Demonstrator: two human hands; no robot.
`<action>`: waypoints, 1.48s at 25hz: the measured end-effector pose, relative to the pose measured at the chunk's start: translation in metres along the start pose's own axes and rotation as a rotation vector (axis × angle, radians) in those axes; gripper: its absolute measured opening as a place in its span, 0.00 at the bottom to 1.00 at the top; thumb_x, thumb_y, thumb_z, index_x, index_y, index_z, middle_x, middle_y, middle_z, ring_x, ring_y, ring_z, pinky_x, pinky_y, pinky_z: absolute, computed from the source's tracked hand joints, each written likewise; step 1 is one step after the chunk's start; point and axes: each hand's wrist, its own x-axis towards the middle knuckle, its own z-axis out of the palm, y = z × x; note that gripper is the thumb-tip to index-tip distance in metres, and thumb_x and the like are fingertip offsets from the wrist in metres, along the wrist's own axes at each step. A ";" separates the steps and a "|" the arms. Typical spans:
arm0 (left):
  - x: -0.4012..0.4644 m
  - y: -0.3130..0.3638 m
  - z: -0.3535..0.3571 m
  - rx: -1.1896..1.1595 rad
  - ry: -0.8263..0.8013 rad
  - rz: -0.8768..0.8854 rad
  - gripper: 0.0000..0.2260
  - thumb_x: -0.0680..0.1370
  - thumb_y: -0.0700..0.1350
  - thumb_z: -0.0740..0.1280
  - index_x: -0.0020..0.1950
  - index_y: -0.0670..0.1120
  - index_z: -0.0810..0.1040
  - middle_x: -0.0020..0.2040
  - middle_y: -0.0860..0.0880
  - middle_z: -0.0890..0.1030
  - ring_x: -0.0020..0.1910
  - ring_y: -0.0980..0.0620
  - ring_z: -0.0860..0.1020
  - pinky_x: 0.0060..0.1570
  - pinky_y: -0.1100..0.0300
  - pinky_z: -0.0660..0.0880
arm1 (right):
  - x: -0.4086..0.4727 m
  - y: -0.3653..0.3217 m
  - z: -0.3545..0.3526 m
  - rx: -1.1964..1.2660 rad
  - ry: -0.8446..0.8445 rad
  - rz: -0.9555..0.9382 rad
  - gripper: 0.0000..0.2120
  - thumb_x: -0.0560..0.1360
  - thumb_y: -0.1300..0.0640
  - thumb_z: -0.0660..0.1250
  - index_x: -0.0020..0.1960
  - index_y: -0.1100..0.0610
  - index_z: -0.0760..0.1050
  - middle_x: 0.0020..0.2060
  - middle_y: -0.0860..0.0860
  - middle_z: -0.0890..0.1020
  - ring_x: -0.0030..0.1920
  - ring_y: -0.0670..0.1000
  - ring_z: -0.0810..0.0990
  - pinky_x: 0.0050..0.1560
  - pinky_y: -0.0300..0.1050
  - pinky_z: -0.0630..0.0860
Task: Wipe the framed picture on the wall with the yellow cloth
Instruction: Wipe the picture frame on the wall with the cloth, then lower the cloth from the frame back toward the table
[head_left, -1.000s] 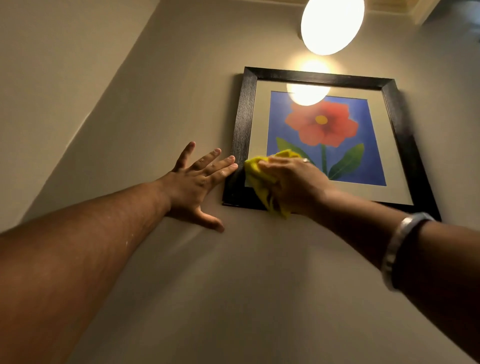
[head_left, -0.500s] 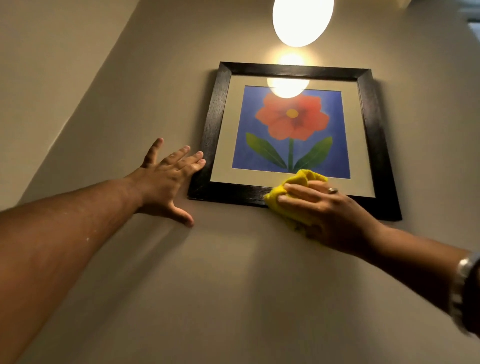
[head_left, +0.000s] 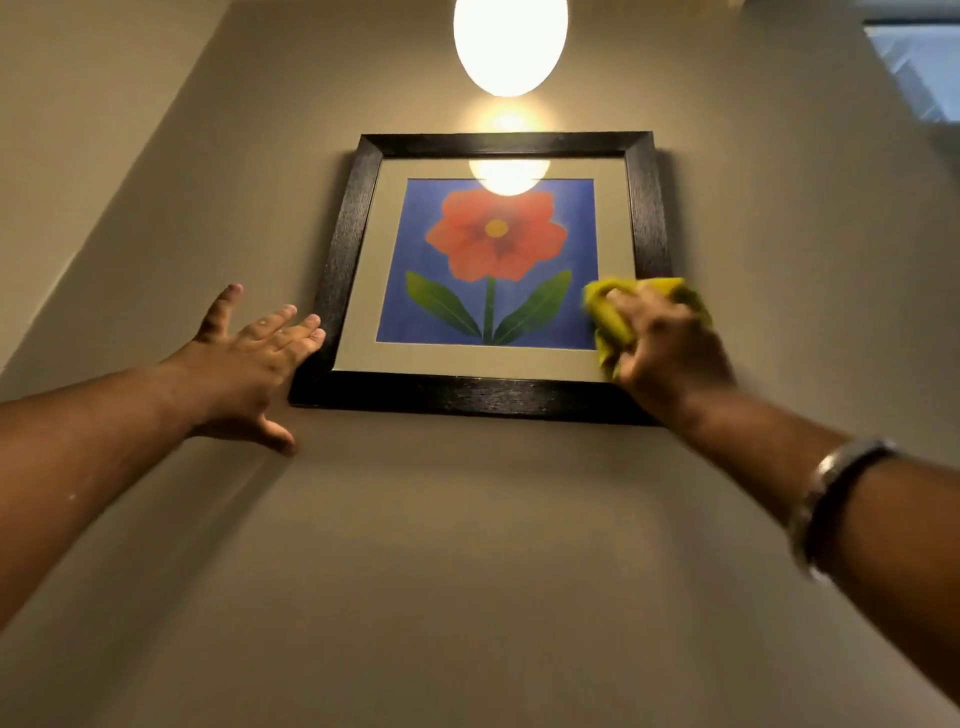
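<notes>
The right hand (head_left: 670, 343) has its grip closed on the yellow cloth (head_left: 613, 317), bunched into a soft, crumpled wad pressed against the lower right corner of the framed picture (head_left: 493, 270), where the glass meets the frame's right rail. From that grip almost all of the picture lies up and to the left: the pale mat, the blue field with its red flower and green leaves, and the top rail under the lamp (head_left: 510, 41). The frame is close to square, so no long axis governs; my reading is that the coming strokes run leftward along the bottom or upward along the right rail. The left hand (head_left: 249, 358) is open, fingers spread flat on the wall (head_left: 467, 571), fingertips touching the frame's lower left edge, holding nothing, likely steadying it. The right hand, motion-blurred, is the one placed to wipe. The frame is dark, grained wood; the glazing is smooth and glossy, mirroring the lamp near its top. A metal bangle (head_left: 831, 499) circles the right wrist.
</notes>
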 end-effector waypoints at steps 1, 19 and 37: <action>-0.001 0.002 -0.002 0.025 -0.025 -0.008 0.58 0.61 0.80 0.56 0.77 0.49 0.34 0.80 0.50 0.38 0.77 0.52 0.37 0.68 0.33 0.30 | -0.026 -0.019 0.013 0.013 -0.053 -0.172 0.16 0.77 0.54 0.59 0.64 0.44 0.71 0.62 0.49 0.78 0.60 0.57 0.75 0.59 0.56 0.76; -0.273 -0.039 -0.013 -1.127 -0.369 -0.104 0.01 0.76 0.39 0.69 0.45 0.44 0.80 0.39 0.45 0.83 0.37 0.54 0.80 0.41 0.50 0.80 | -0.179 -0.321 0.072 1.436 -1.233 0.159 0.12 0.79 0.52 0.60 0.59 0.55 0.75 0.52 0.57 0.82 0.49 0.54 0.80 0.51 0.54 0.78; -0.772 -0.045 0.203 -1.416 -1.247 -1.216 0.10 0.78 0.46 0.67 0.53 0.42 0.75 0.39 0.45 0.79 0.36 0.53 0.79 0.33 0.58 0.79 | -0.595 -0.687 0.145 1.346 -1.970 -0.171 0.03 0.72 0.60 0.71 0.43 0.60 0.78 0.35 0.54 0.79 0.34 0.48 0.76 0.35 0.42 0.76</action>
